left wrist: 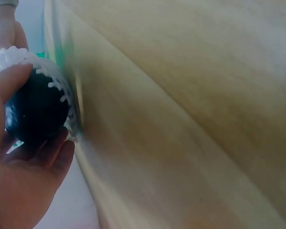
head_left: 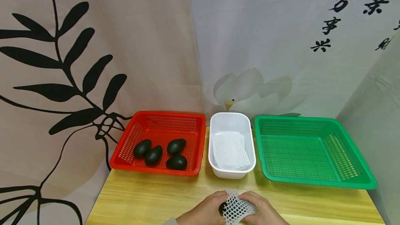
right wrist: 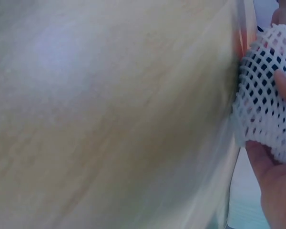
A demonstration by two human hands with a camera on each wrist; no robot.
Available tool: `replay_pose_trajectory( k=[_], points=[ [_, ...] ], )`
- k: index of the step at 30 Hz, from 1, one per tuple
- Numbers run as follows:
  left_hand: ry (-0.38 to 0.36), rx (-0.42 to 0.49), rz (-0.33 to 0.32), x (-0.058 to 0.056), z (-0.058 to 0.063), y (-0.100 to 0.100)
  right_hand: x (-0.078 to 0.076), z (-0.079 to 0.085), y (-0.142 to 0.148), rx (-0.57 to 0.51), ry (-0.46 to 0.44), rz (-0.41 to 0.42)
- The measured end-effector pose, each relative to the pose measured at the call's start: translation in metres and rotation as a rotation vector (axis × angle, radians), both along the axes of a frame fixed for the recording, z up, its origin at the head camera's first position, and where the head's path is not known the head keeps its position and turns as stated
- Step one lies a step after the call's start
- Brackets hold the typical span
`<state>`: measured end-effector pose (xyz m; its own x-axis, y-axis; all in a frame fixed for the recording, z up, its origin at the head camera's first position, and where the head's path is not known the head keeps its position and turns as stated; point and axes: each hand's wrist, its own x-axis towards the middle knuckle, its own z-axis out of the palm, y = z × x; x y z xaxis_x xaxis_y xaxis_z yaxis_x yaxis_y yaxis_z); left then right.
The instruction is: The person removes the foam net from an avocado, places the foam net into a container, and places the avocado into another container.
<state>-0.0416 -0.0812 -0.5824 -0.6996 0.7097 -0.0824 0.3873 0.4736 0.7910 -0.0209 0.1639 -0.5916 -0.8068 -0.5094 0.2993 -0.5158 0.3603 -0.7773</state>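
A dark avocado [left wrist: 38, 107] sits partly inside a white foam net sleeve [head_left: 236, 209], low over the near part of the table in the head view. My left hand [head_left: 207, 207] grips the avocado's bare end, thumb on one side and fingers underneath. From the other side my right hand [head_left: 264, 209] holds the net sleeve, its thumb and fingers pinching the mesh. Through the holes in the right wrist view, dark skin shows within the sleeve. The avocado's far end is hidden by the mesh.
Several avocados [head_left: 153, 155] lie in a red basket [head_left: 200, 148] at the back left. In the middle stands a white tub [head_left: 231, 174] with flat foam nets [head_left: 231, 150] inside. A green basket [head_left: 297, 148] is at the right on the wooden table [head_left: 140, 197].
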Motion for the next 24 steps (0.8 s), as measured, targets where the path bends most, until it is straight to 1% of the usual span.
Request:
replay_pose_trajectory(
  k=[1,5,9,12,18,24],
  points=[
    [-0.012,-0.010,0.001,0.000,-0.001,0.000,0.001,0.000,0.000,0.004,-0.002,-0.003],
    [-0.003,-0.028,0.005,0.000,-0.002,-0.002,0.002,-0.001,-0.001,0.045,-0.030,-0.030],
    [0.049,-0.034,-0.002,0.000,-0.002,-0.004,0.002,0.001,-0.001,0.075,-0.053,-0.058],
    [0.085,-0.040,0.000,0.000,-0.002,-0.006,0.001,0.001,0.001,0.079,-0.042,-0.051],
    [0.135,-0.035,0.019,0.001,0.000,-0.011,0.000,0.002,0.004,0.082,-0.038,-0.064],
    [0.184,-0.030,0.053,-0.001,0.003,-0.016,0.000,0.005,0.008,0.078,-0.041,-0.086]
  ],
)
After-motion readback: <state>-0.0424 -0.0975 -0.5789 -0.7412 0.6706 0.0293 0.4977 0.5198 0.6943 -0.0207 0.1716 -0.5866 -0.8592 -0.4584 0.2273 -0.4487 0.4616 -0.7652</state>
